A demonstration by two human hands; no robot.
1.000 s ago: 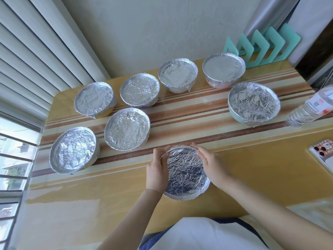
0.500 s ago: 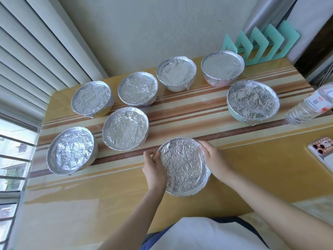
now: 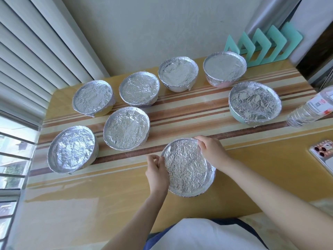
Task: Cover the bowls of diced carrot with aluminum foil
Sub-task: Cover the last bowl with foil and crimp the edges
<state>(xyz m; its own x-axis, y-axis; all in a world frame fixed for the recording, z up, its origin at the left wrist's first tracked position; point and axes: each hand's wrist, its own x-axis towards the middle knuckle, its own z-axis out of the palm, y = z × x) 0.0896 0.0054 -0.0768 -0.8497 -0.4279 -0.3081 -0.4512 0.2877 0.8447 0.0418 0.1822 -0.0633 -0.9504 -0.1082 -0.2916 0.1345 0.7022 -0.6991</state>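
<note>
"Between my hands, on the table (image 3: 252, 177) close in front of me, stood the bowl (image 3: 211, 178), its foil (image 3: 183, 165) crumpled flat across the top."

"How did you have it?"

"My left hand (image 3: 156, 173) curled round the left rim. My right hand (image 3: 211, 151) gripped the far-right rim, fingertips on the foil's edge."

"Would it handle easily?"

"I judged the foil thin, easy to tear or dent, so the rim and wall were the places to hold, never the middle. The bowl itself seemed stiff and not heavy."

"And inside?"

"I couldn't see; the foil hid it. Beyond my hands seven other bowls (image 3: 126, 129) stood covered too, most of them off past my left hand, their contents hidden as well."
</note>
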